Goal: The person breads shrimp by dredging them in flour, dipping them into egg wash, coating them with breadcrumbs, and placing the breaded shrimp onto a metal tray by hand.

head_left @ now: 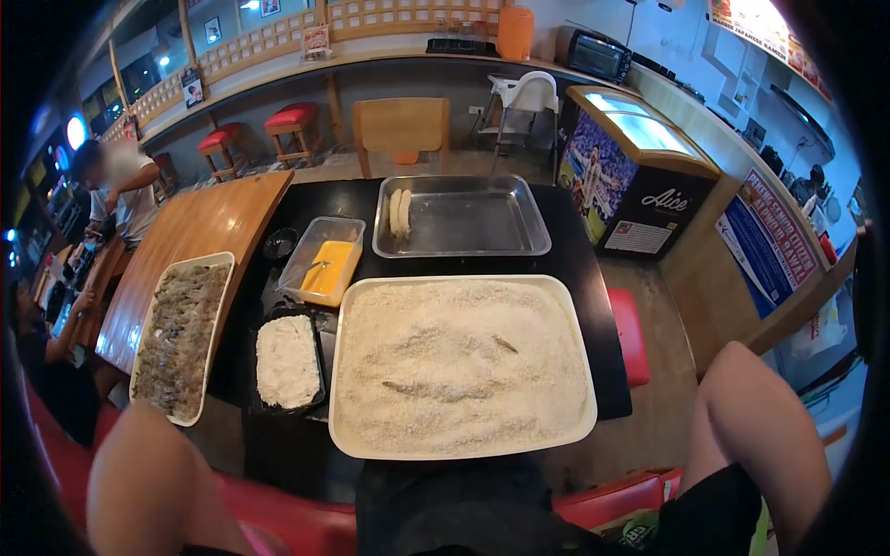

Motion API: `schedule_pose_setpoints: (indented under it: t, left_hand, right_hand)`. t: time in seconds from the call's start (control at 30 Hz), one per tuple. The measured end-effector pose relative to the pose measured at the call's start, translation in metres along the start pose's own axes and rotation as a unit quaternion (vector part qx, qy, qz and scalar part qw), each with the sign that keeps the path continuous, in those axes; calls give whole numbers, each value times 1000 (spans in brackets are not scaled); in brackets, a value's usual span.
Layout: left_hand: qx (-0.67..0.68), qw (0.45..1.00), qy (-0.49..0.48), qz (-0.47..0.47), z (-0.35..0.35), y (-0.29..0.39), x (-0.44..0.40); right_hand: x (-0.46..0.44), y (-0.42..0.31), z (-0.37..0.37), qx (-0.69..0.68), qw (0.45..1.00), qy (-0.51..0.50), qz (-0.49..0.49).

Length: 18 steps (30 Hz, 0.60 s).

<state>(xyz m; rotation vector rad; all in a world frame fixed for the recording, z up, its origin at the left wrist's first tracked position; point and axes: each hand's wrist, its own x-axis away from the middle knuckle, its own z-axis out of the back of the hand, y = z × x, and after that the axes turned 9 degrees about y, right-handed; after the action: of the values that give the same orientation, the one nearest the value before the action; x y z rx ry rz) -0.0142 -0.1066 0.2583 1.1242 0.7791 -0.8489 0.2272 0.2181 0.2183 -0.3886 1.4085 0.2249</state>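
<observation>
Hands: both were out of view; how open they were, or what they held, I could not tell.
Pale crumbs (445,347): lay in the white tray (582,357), on the black table (608,394).
White powder (287,361): lay just left of them.
Metal tray (473,218): held two pale pieces (396,213), behind the crumbs.

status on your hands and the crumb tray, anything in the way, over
Both hands out of view. Crumb tray filled, dark patches showing. Two pale pieces in metal tray beyond. Box of white powder close left, nothing seen blocking.
</observation>
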Motion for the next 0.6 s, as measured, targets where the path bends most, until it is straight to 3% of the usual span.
schedule_pose_setpoints:
  t: [0.13,0.2,0.23,0.3,0.37,0.4,0.47,0.6]
  left_hand:
    - [120,980,160,-14,8,8,35]
    - [187,969,160,33,0,5,58]
    - [212,966,124,77,-8,-1,70]
    - [199,960,-56,187,-37,-21,96]
    - [113,950,-258,139,-74,-64,135]
    - [100,947,-294,83,-91,-72,153]
    - [124,922,-351,106,-113,-82,180]
    - [107,915,-381,75,-138,-102,198]
  right_hand:
    - [12,-4,4,-37,999,27,-7]
    - [29,-1,-8,-62,997,13,-53]
    - [43,2,-21,-74,993,-12,-92]
    - [78,8,-57,-95,968,-115,-200]
    - [111,5,-108,-78,905,-283,-306]
    - [140,13,-126,-80,910,-313,-259]
    - [177,17,-145,-96,877,-363,-301]
    - [207,24,-163,-88,876,-378,-286]
